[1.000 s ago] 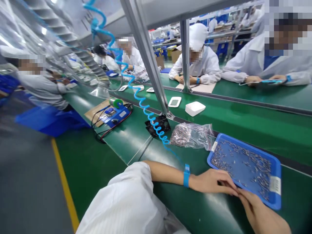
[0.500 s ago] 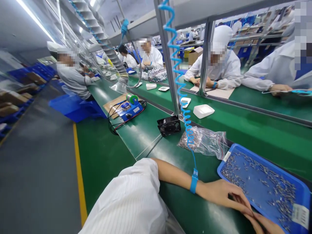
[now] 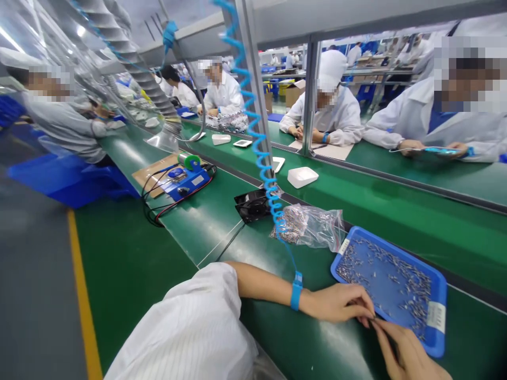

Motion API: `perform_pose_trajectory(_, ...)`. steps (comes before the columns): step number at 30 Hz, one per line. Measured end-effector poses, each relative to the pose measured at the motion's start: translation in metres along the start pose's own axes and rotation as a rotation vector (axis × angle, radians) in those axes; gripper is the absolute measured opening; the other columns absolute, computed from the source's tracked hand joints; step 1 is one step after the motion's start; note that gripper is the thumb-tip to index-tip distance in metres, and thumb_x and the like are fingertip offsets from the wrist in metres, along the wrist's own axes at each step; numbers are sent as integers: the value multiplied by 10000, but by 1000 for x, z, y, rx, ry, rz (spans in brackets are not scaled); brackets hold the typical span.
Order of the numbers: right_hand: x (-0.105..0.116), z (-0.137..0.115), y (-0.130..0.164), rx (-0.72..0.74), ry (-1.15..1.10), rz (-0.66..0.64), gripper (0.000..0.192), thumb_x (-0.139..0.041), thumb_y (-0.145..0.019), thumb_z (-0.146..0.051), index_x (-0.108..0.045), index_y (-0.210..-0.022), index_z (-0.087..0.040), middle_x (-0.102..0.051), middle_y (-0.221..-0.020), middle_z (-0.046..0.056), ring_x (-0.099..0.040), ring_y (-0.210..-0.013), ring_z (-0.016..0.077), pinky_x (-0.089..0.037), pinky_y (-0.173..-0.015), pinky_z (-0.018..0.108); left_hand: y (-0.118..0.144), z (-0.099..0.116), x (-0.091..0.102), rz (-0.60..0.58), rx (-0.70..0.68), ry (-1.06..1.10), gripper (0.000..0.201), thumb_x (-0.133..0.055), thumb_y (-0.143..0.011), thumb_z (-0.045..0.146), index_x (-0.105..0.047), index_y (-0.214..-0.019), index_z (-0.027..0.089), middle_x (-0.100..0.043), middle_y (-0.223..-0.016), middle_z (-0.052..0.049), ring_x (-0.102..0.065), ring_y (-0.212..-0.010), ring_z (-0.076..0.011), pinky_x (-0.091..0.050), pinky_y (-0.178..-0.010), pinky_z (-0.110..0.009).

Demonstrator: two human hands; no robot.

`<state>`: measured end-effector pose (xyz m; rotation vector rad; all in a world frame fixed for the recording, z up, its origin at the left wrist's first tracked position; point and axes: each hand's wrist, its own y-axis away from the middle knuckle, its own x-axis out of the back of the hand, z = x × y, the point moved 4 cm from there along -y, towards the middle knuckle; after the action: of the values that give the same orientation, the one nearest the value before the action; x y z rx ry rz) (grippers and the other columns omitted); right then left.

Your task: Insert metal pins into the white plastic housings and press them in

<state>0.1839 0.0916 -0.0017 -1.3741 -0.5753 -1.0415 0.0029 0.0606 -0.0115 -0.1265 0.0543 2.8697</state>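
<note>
My left hand [image 3: 340,303] rests on the green bench at the near edge of a blue tray [image 3: 434,345] that holds several small metal parts [image 3: 396,274]. Its fingertips are pinched together and meet the fingertips of my right hand [image 3: 404,353], which comes in from the lower right. Something tiny and dark is pinched between the two hands; what it is cannot be made out. A blue wrist strap [image 3: 295,295] on my left wrist joins a blue coiled cord [image 3: 261,153] that rises to the overhead frame.
A clear bag of small parts [image 3: 312,224] lies beside the tray, with a small black fan [image 3: 251,205] behind it. A blue soldering station [image 3: 186,182] and black cables sit farther left. White devices [image 3: 302,177] lie on the conveyor. Several workers in white coats sit around.
The view has swung slightly, shifting the tray and hands left and up in the picture. Both hands stay pinched together at the tray's near edge.
</note>
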Motion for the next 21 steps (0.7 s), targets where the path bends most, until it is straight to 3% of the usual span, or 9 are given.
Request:
perform_pose_trajectory(3, 10, -4, -9, -105, 82, -15, 333, -412, -981, -141, -709, -1108, -218, -752, -980, 10, -715, -731, 82, -445, -477, 155, 0, -3, 0, 19, -6, -3, 314, -592, -956, 466, -524, -911, 162, -599, -780, -2, -651, -717, -109, -540, -749, -272)
perform_pose_trajectory(10, 18, -10, -27, -319, -93, 14, 294, -421, -1032, -368, -648, -955, -198, -627, -702, -42, -592, -457, 63, -385, -401, 196, 2, 0, 2, 46, -10, -82, 201, -612, -956, 345, -566, -930, 152, -624, -839, -25, -658, -784, -132, -530, -764, -277)
perform_pose_trajectory(15, 17, -11, -31, -417, -204, -42, 298, -411, -1034, -401, -611, -925, -209, -571, -661, -49, -545, -441, 74, -386, -430, 202, 3, 7, 3, 34, -23, -132, 50, -590, -943, 190, -590, -919, 146, -634, -844, -21, -656, -796, -128, -525, -795, -267)
perform_pose_trajectory(21, 11, -10, -31, -456, -267, -139, 267, -411, -1033, -343, -591, -876, -223, -558, -655, -50, -533, -475, 90, -355, -485, 236, 3, 12, 5, 29, -8, -156, 98, -588, -935, 251, -578, -906, 158, -623, -794, -2, -649, -757, -131, -516, -727, -243)
